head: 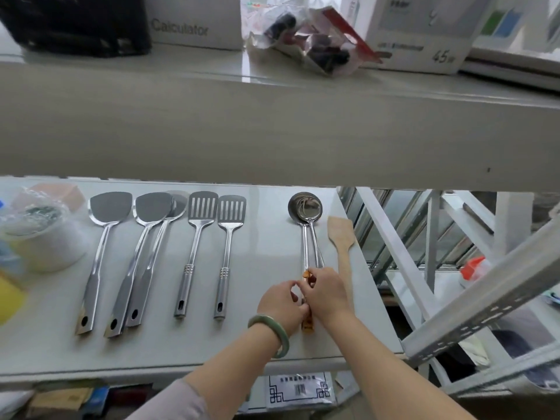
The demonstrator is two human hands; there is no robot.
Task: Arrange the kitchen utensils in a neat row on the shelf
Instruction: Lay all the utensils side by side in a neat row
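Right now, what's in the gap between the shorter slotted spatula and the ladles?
Nothing lies there. In the head view, the shelf is bare between the shorter slotted spatula and the ladles, except near the handles, where the left hand reaches in.

Calculator box (194,24), plastic packet (306,40) overhead

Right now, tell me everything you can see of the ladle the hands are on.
The ladle looks like polished steel: a round bowl at the back of the shelf, facing up. Two thin shafts run from it toward the person, so it may be two ladles nested. The brownish handle end is mostly hidden under the left hand and right hand. It lies flat, just left of a wooden spatula.
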